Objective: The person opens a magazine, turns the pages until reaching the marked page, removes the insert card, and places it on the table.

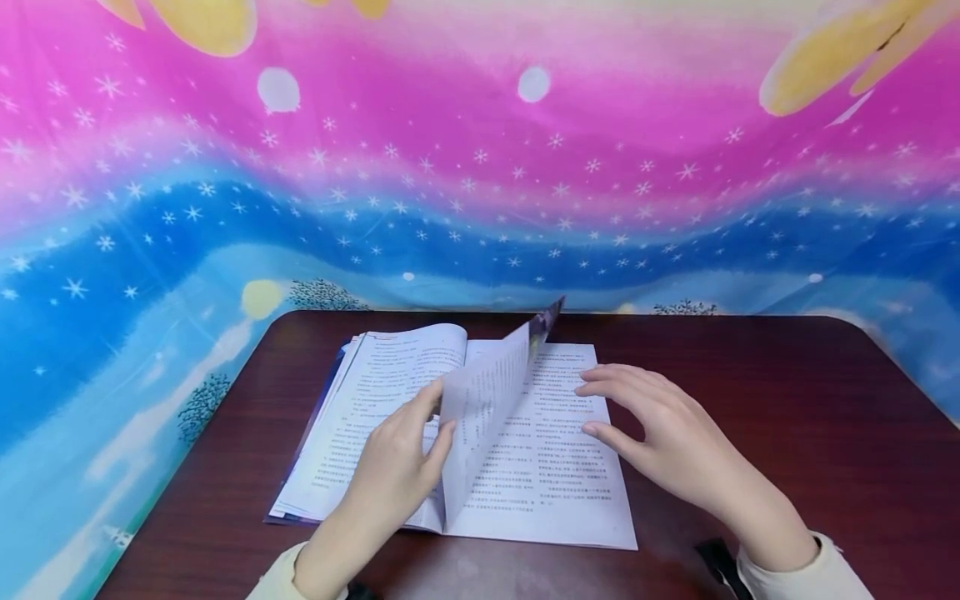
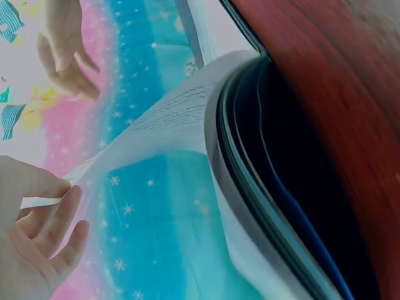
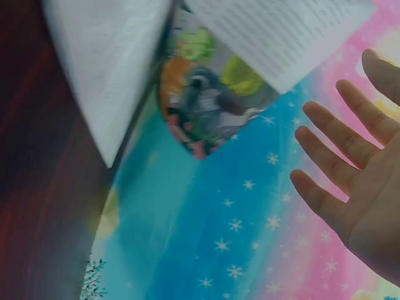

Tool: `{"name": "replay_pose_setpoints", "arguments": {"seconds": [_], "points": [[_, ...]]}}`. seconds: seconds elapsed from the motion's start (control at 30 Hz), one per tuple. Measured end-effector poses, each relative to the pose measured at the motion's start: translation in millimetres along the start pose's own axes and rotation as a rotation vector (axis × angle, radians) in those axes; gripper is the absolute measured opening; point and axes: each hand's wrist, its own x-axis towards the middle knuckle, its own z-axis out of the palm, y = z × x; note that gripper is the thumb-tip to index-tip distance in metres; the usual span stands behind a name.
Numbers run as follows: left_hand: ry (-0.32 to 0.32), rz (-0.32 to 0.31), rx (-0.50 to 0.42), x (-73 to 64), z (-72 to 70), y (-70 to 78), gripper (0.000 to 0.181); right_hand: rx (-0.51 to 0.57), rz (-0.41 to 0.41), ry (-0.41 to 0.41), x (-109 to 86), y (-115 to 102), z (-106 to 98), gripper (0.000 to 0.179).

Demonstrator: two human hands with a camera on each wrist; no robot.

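An open magazine (image 1: 577, 492) with printed text lies on the table, and one or more of its pages (image 1: 487, 408) stand raised near the middle. My left hand (image 1: 401, 454) pinches the raised page at its edge; the left wrist view shows thumb and fingertips (image 2: 74, 194) meeting on the thin paper (image 2: 162, 125). Over the right-hand side of the magazine hovers my right hand (image 1: 660, 433), holding nothing. Its fingers (image 3: 331, 156) are spread apart from the paper in the right wrist view. There, a coloured picture (image 3: 212, 94) shows on the back of a lifted sheet.
The magazine rests on a dark reddish-brown table (image 1: 787, 400) with rounded far corners. Behind the table hangs a pink and blue cloth (image 1: 480, 192) printed with snowflakes. A thick stack of pages (image 1: 397, 358) curves up on the magazine's left side.
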Motion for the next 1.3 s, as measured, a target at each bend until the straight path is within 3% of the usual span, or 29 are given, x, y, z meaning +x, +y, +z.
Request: {"name": "replay_pose_setpoints", "arguments": {"seconds": [0.13,0.47,0.93,1.07,1.3], "points": [[0.045,-0.022,-0.015,-1.8,-8.2,-4.1,0.066,-0.011,-0.016,-0.035,-5.4,3.5,4.4,0.037],[0.119,-0.052,-0.028,-5.0,-29.8,-14.1,0.069,-0.045,-0.006,-0.115,-20.0,10.7,9.8,0.031],[0.163,-0.169,0.081,-19.5,-67.2,-35.1,0.052,-0.030,-0.014,-0.283,-39.6,20.8,17.3,0.027],[0.119,-0.238,0.100,-24.7,-79.3,-40.6,0.053,-0.030,-0.014,-0.318,-44.4,23.9,19.1,0.027],[-0.062,-0.421,0.174,-38.5,-98.9,-53.1,0.048,-0.032,-0.007,-0.355,-50.4,28.2,20.7,0.028]]}}
